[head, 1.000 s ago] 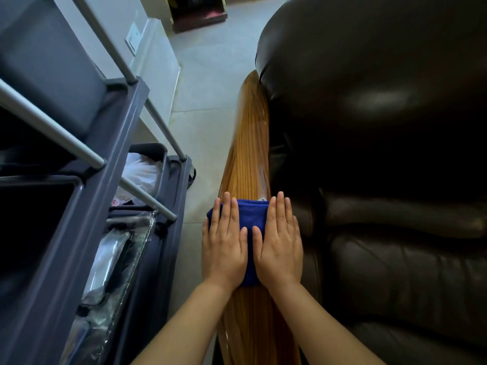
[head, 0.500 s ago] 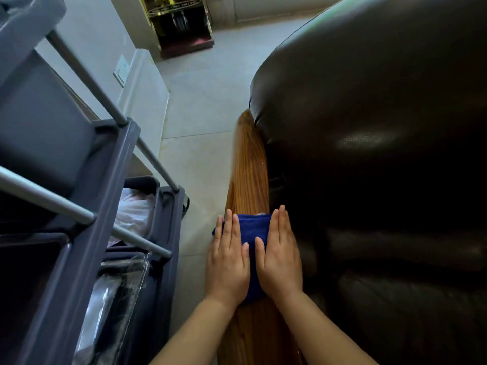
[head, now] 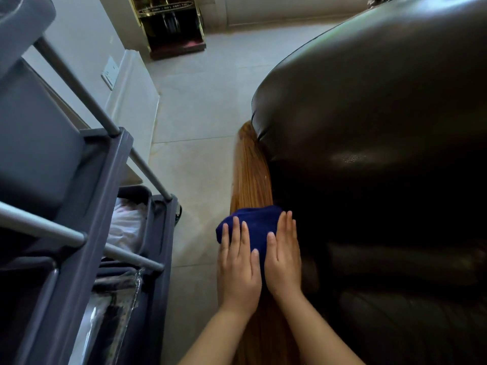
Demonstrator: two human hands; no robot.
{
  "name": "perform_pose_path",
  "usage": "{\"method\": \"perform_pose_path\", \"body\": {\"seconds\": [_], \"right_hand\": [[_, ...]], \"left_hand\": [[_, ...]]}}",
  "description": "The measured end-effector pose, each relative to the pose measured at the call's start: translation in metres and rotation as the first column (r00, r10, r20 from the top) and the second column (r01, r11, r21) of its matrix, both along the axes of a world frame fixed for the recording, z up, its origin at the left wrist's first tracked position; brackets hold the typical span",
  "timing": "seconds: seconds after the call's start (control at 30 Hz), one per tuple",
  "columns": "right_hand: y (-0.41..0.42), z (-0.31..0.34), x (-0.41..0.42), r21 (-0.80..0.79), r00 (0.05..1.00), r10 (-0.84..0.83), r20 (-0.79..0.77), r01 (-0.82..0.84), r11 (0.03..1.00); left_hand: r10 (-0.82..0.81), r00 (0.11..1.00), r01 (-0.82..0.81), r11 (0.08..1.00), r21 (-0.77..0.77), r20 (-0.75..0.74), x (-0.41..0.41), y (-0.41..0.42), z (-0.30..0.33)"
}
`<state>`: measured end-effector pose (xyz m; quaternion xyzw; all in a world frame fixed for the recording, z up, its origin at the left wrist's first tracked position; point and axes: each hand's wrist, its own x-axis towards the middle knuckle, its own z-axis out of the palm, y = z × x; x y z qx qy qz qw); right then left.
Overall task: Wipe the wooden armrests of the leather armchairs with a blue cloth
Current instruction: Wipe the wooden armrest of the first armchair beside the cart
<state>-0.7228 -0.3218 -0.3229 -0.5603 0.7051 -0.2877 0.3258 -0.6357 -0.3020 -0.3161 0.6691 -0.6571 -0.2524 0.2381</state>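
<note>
A glossy wooden armrest [head: 251,175] runs away from me along the left side of a dark brown leather armchair [head: 374,133]. A folded blue cloth [head: 257,223] lies across the armrest near its middle. My left hand [head: 238,270] and my right hand [head: 283,255] rest flat on the cloth side by side, fingers straight and pointing forward, pressing it against the wood. The near part of the cloth is hidden under my palms.
A grey housekeeping cart [head: 79,206] with metal rails stands close on the left, holding white linen [head: 126,225] and clear plastic bags. A strip of pale tiled floor [head: 195,133] separates cart and chair. A dark cabinet [head: 174,25] stands at the far wall.
Both hands have slid the cloth forward along the armrest, toward its far end. The view has tilted up, showing more floor and the far wall.
</note>
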Motion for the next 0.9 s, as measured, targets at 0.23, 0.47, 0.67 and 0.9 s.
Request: {"method": "perform_pose_path", "body": {"seconds": [0.23, 0.47, 0.67, 0.9], "right_hand": [[-0.059, -0.004, -0.002, -0.081, 0.989, 0.126, -0.079, -0.132, 0.988], [-0.065, -0.011, -0.003, -0.123, 0.948, 0.204, -0.244, -0.239, 0.963], [-0.065, -0.012, -0.005, -0.125, 0.908, 0.267, -0.322, -0.321, 0.939], [-0.028, -0.012, -0.003, -0.019, 0.884, 0.311, -0.348, -0.339, 0.941]], "left_hand": [[0.046, 0.998, -0.046, 0.999, 0.016, 0.03, 0.004, -0.059, -0.001], [0.05, 0.998, -0.05, 0.999, -0.006, 0.047, 0.0, -0.063, -0.003], [0.029, 0.997, -0.03, 1.0, 0.009, 0.072, 0.0, -0.061, 0.0], [-0.033, 0.984, 0.021, 0.997, 0.069, 0.175, 0.004, -0.029, 0.002]]}}
